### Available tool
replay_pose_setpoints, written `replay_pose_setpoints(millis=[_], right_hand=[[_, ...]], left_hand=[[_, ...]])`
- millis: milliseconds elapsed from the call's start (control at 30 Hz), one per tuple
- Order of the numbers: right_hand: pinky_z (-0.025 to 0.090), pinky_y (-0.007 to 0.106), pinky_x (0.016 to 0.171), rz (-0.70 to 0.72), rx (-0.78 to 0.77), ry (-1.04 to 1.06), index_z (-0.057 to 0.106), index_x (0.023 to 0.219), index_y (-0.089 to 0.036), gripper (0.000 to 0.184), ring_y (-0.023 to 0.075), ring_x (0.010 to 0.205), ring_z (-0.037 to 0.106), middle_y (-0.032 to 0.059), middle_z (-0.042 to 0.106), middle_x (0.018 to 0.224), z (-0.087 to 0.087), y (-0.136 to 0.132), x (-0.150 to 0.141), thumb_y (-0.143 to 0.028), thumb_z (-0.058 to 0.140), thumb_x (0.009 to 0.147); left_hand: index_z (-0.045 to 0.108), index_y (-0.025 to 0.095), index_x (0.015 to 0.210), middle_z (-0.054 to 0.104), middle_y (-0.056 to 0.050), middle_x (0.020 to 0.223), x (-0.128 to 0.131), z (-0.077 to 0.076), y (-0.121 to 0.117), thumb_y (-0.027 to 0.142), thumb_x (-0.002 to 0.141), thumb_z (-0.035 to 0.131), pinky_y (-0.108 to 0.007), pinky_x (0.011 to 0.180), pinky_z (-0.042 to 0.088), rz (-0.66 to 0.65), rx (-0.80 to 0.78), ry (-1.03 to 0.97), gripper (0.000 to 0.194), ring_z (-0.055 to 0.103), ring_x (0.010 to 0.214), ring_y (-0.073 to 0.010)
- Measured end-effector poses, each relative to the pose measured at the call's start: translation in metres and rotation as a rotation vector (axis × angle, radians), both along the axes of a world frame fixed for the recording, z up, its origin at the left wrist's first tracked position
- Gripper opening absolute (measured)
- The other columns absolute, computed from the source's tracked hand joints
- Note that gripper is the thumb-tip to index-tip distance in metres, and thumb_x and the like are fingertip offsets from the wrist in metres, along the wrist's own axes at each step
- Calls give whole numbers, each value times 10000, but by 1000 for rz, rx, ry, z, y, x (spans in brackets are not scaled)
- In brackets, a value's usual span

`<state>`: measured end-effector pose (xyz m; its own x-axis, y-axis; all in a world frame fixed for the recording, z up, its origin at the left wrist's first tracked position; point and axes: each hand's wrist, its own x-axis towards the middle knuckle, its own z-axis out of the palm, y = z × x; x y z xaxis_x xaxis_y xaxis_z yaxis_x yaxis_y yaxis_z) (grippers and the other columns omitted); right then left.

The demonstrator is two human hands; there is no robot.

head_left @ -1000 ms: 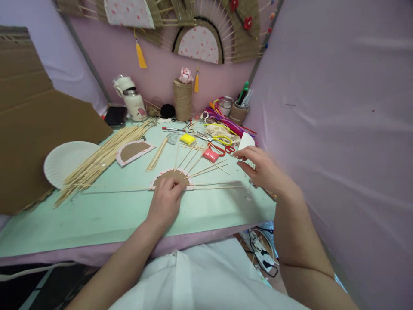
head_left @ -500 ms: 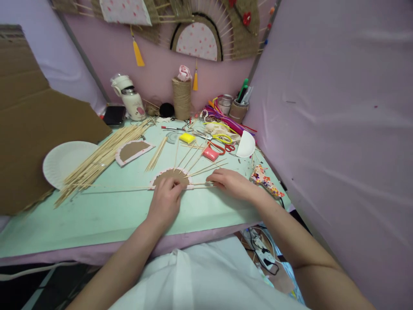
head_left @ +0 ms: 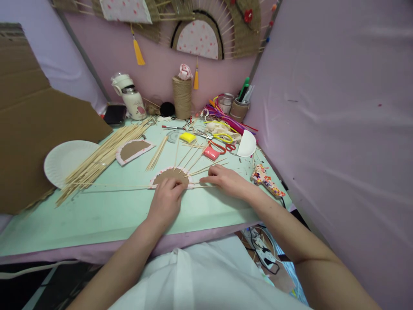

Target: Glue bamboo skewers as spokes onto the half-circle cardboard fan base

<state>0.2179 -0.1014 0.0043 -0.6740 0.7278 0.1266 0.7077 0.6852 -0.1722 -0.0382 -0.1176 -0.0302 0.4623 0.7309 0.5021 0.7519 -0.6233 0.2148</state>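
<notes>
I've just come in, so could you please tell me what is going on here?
A person's left hand rests on a brown cardboard half-circle edged in pink and white. The right hand is at thin, pale wooden sticks along the straight edge, its grip unclear. Other pale sticks fan out across the curved edge.

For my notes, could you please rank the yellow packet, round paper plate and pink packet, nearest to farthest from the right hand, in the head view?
1. Pink packet: just beyond the right hand.
2. Yellow packet: farther back, leftward.
3. Round paper plate: far left.
</notes>
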Motion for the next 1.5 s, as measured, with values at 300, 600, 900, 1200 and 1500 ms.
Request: replay_pose_setpoints(millis=[300, 600, 900, 1200, 1500], right_hand=[[316, 281, 691, -3, 39, -67, 645, 1262, -283, 348, 193, 900, 461, 62, 558, 941, -4, 2, -2, -161, 471, 987], [305, 292, 721, 16, 53, -93, 652, 1240, -268, 312, 199, 893, 456, 61, 549, 924, 2, 2, -4, -189, 490, 985], [322, 288, 717, -2, 10, -99, 648, 1233, -279, 315, 205, 922, 446, 66, 538, 936, 7, -1, -6, -180, 489, 980], [336, 290, 727, 2, 33, -113, 648, 1228, -280, 311, 204, 926, 449, 62, 529, 940, 7, -2, -6, -179, 500, 973], [334, 286, 730, 5, 37, -81, 650, 1231, -261, 291, 195, 900, 447, 49, 519, 924, 3, 0, -5, -211, 527, 973]], left_hand=[[750, 187, 931, 674, -78, 944, -1, -1, 1, 32, 880, 440, -383, 812, 478, -13, -30, -15, 350, 583, 903, -224], [749, 186, 927, 672, -77, 931, 0, 1, 1, 29, 875, 435, -377, 799, 478, -14, -17, -6, 355, 573, 884, -222], [747, 187, 937, 678, -91, 972, 0, 2, -1, 48, 886, 418, -407, 842, 490, -1, -67, -10, 360, 583, 928, -229], [705, 170, 984, 673, -84, 1017, 13, 30, 12, 88, 883, 472, -392, 885, 469, -14, -190, -47, 266, 577, 992, -236], [763, 170, 886, 639, -90, 890, 51, 44, 32, 149, 859, 581, -393, 836, 452, -46, -311, 148, 185, 566, 920, -258]])
